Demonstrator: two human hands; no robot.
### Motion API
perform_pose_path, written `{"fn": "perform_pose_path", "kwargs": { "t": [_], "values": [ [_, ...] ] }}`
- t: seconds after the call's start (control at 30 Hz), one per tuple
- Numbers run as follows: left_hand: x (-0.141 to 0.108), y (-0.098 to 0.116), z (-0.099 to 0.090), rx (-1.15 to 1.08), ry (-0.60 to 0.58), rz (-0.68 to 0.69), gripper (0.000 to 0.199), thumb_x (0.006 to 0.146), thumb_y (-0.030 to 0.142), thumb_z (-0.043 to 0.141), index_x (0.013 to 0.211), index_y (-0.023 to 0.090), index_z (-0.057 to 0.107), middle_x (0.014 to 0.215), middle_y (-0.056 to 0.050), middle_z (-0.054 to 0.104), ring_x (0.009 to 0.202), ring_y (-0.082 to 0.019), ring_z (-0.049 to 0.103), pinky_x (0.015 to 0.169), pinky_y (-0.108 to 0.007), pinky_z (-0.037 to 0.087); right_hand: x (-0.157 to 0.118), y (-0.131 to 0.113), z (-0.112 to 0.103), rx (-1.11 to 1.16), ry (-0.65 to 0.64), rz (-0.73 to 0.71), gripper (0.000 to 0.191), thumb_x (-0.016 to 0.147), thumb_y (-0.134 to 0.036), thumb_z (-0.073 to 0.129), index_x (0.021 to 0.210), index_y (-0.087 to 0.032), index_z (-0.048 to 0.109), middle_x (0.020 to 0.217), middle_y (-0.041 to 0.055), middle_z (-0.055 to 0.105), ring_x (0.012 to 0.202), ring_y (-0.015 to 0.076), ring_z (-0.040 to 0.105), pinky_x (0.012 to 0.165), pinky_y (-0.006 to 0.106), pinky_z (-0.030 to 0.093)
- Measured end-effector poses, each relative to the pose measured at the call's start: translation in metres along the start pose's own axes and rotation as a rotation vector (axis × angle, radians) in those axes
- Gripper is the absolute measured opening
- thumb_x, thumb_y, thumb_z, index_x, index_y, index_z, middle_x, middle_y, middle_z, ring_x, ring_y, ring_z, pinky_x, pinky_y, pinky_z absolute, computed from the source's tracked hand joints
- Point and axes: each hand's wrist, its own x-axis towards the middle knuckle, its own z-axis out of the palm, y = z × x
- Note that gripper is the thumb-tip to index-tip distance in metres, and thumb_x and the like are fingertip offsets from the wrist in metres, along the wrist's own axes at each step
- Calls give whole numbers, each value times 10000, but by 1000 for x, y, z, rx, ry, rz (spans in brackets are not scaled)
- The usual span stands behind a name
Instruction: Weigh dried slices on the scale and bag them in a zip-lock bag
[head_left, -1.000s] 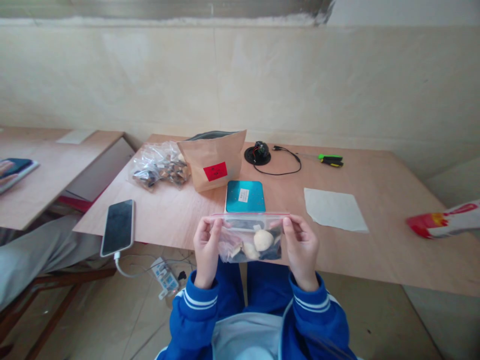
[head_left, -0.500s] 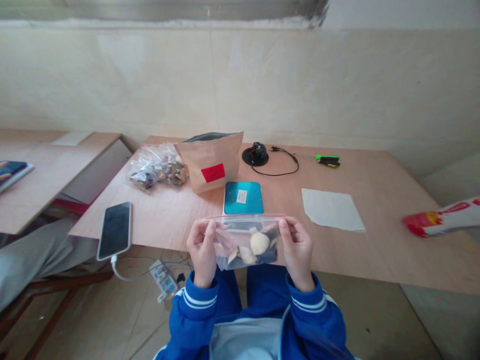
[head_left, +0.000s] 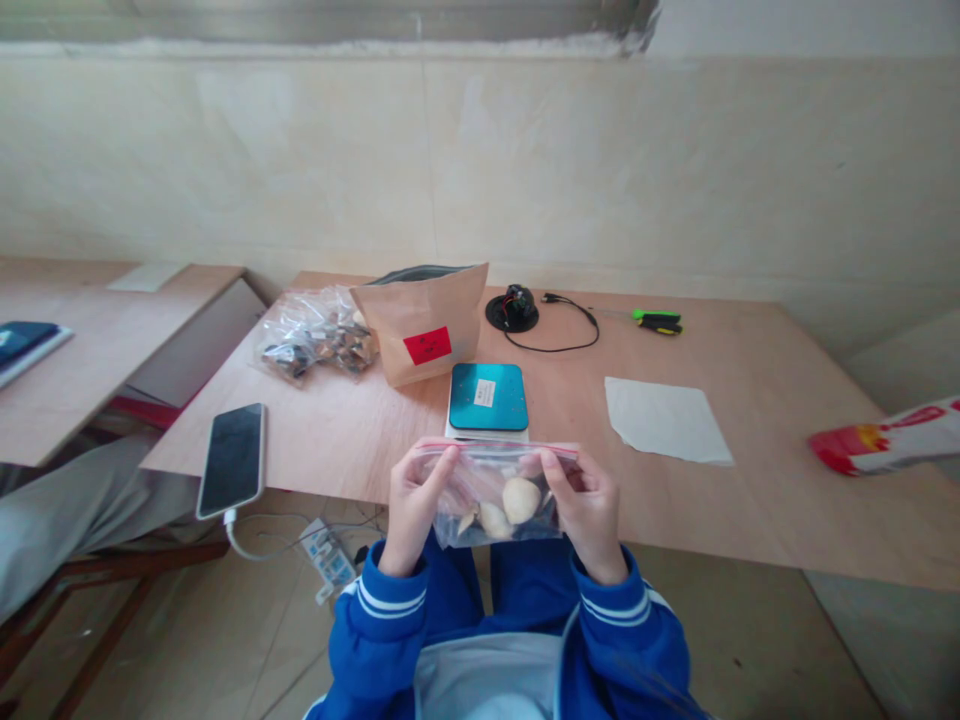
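A clear zip bag (head_left: 491, 515) with a red top strip hangs in front of the table's near edge, pale rounded pieces and darker ones inside. My left hand (head_left: 416, 505) pinches its upper left part, and my right hand (head_left: 587, 510) pinches the upper right part, thumbs on the near side. Just beyond the bag lies a scale with a teal top (head_left: 489, 397) and a small white label. Behind it, to the left, stands a brown paper pouch (head_left: 427, 325) with a red label, its top open.
Clear bags of dark and brown pieces (head_left: 319, 335) lie at the back left, a charging phone (head_left: 233, 462) at the front left. A black round device (head_left: 512, 308) with a cable, a green-black tool (head_left: 658, 321), white paper (head_left: 666, 418) and a red-white packet (head_left: 889, 435) are also there.
Both thumbs have moved inward along the top of the bag. The bag has come slightly lower, showing more of the scale's near edge.
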Motion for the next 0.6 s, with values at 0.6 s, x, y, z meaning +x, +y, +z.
{"fn": "perform_pose_path", "kwargs": {
  "t": [0.6],
  "values": [
    [9,12,-12,292,-104,111,192,777,336,704,835,155,728,784,-42,739,678,-148,691,615,-210,564,4,8,-7,-122,-105,-116,114,834,-290,644,792,-202,704,726,21,731,657,152,691,613,230,547]
  ]
}}
